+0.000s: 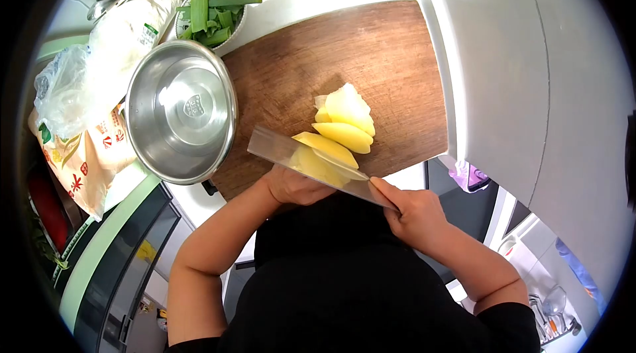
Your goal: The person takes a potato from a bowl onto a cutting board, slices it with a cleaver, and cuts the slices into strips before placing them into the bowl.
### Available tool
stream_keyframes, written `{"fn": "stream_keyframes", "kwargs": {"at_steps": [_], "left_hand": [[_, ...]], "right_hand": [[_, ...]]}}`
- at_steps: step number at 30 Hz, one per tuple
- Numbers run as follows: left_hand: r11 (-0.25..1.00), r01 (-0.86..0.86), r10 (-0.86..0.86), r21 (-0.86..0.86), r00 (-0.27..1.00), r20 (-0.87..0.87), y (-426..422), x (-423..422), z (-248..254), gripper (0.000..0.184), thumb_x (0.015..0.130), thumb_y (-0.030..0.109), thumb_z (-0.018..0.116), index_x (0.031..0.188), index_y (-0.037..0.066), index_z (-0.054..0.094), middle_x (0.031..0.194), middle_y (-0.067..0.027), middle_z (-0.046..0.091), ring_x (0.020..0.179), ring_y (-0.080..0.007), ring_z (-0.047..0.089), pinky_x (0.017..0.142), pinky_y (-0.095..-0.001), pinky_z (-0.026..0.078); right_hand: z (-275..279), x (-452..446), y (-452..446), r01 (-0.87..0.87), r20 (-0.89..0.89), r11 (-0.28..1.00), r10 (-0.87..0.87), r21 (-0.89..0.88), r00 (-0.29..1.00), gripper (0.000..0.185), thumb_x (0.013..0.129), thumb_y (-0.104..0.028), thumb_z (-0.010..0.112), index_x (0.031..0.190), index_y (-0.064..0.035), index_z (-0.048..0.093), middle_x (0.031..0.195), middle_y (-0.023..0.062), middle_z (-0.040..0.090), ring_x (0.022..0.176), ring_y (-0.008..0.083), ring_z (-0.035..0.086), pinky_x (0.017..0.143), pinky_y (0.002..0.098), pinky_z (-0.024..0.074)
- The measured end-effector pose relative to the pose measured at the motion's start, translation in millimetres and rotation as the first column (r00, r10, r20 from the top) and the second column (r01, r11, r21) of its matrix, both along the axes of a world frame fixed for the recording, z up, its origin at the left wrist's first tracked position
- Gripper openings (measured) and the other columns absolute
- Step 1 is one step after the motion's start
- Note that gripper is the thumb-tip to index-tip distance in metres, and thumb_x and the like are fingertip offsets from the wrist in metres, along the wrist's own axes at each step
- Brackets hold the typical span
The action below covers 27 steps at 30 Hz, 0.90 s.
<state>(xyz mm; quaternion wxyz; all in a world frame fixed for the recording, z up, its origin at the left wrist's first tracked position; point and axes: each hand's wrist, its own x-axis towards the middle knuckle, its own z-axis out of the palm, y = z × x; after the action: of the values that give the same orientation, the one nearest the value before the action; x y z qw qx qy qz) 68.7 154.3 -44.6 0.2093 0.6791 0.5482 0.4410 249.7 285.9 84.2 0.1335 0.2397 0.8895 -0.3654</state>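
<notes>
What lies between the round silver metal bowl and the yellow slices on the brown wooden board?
Bare brown wooden board, except lower in frame, where the broad metal knife blade juts in; the head view shows this.

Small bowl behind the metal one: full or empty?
Full: cut greens heap up in the small bowl, one long piece jutting past its rim.

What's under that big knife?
Below the knife is the wooden board, with yellow slices lying beside it. The knife and left hand cover the spot right underneath, so what's there can't be seen.
</notes>
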Motion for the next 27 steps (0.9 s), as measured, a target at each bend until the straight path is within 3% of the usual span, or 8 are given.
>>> {"fn": "stream_keyframes", "kwargs": {"at_steps": [5, 7, 10, 11, 16, 22, 25, 27], "left_hand": [[0.995, -0.043, 0.049, 0.091, 0.997, -0.067, 9, -5, 17, 0.024, 0.067, 0.013, 0.069, 0.091, 0.009, 0.069, 0.098, -0.0032, 0.063, 0.092, -0.0213, 0.062, 0.08, -0.037, 0.051], [0.95, -0.038, 0.136, 0.311, 0.945, -0.299, 10, -6, 20, 0.015, 0.064, 0.013, 0.069, 0.079, 0.009, 0.069, 0.085, 0.001, 0.06, 0.079, -0.0156, 0.061, 0.066, -0.0291, 0.052], [0.952, -0.042, 0.133, 0.304, 0.949, -0.286, 11, -5, 19, 0.011, 0.065, 0.013, 0.07, 0.075, 0.009, 0.067, 0.074, 0.0031, 0.054, 0.068, -0.012, 0.057, 0.058, -0.0249, 0.049], [0.96, -0.089, 0.143, 0.265, 0.97, -0.196, 12, -3, 19, 0.011, 0.065, 0.014, 0.07, 0.074, 0.009, 0.066, 0.07, 0.0024, 0.051, 0.063, -0.0121, 0.054, 0.055, -0.0241, 0.048], [0.941, -0.042, 0.133, 0.336, 0.958, -0.254, 14, -3, 15, 0.01, 0.066, 0.013, 0.07, 0.074, 0.01, 0.066, 0.071, 0.0022, 0.051, 0.062, -0.012, 0.051, 0.053, -0.0241, 0.046], [0.95, -0.049, 0.134, 0.309, 0.956, -0.262, 9, -2, 18, 0.01, 0.067, 0.013, 0.069, 0.076, 0.009, 0.066, 0.075, 0.0022, 0.053, 0.064, -0.0132, 0.051, 0.055, -0.0252, 0.044], [0.961, -0.045, 0.127, 0.272, 0.948, -0.293, 6, -1, 20, 0.014, 0.068, 0.014, 0.067, 0.081, 0.009, 0.067, 0.08, 0.0016, 0.056, 0.07, -0.0138, 0.053, 0.058, -0.0257, 0.045], [0.969, -0.048, 0.123, 0.244, 0.945, -0.304, 3, 0, 24, 0.018, 0.069, 0.014, 0.066, 0.085, 0.009, 0.068, 0.084, 0.0011, 0.058, 0.073, -0.014, 0.054, 0.06, -0.0258, 0.046]], "right_hand": [[-14, -9, -5, 0.002, 0.057, 1.0, -0.003, 0.004, 0.998, 0.041, 0.078, -0.009, 0.061, 0.118, -0.0063, 0.054, 0.062, 0.0124, 0.06, 0.054, 0.03, 0.06, 0.05, 0.0397, 0.0476], [-24, -16, -4, 0.001, 0.073, 1.0, -0.002, 0.008, 0.997, 0.041, 0.077, -0.009, 0.061, 0.117, -0.0063, 0.054, 0.063, 0.014, 0.061, 0.055, 0.0316, 0.06, 0.051, 0.0413, 0.0479], [-41, -23, -1, 0.013, 0.067, 1.0, -0.013, -0.007, 0.998, 0.04, 0.077, -0.009, 0.06, 0.116, -0.0062, 0.054, 0.066, 0.0167, 0.062, 0.058, 0.0349, 0.06, 0.054, 0.0443, 0.0486], [-46, -25, -1, 0.004, 0.078, 1.0, -0.004, -0.002, 0.997, 0.039, 0.077, -0.009, 0.06, 0.115, -0.0062, 0.055, 0.067, 0.0176, 0.062, 0.059, 0.0357, 0.061, 0.056, 0.0451, 0.0488], [-49, -27, 1, 0.027, 0.055, 1.0, -0.027, -0.002, 0.998, 0.036, 0.077, -0.009, 0.061, 0.113, -0.0066, 0.057, 0.067, 0.0185, 0.062, 0.061, 0.0367, 0.061, 0.058, 0.0466, 0.049], [-38, -31, 5, 0.008, 0.134, 0.998, 0.0, -0.059, 0.991, 0.052, 0.076, -0.008, 0.059, 0.127, -0.0087, 0.047, 0.065, 0.0186, 0.06, 0.059, 0.037, 0.06, 0.057, 0.0476, 0.0483], [-40, -27, 4, 0.04, 0.104, 0.997, -0.033, -0.059, 0.994, 0.058, 0.076, -0.007, 0.058, 0.132, -0.0093, 0.041, 0.065, 0.0182, 0.06, 0.058, 0.0372, 0.059, 0.055, 0.0475, 0.0478], [-40, -21, 2, 0.069, -0.013, 0.995, -0.07, -0.068, 0.997, 0.058, 0.076, -0.006, 0.06, 0.131, -0.0089, 0.042, 0.067, 0.018, 0.061, 0.059, 0.0362, 0.06, 0.054, 0.0457, 0.0481]]}}
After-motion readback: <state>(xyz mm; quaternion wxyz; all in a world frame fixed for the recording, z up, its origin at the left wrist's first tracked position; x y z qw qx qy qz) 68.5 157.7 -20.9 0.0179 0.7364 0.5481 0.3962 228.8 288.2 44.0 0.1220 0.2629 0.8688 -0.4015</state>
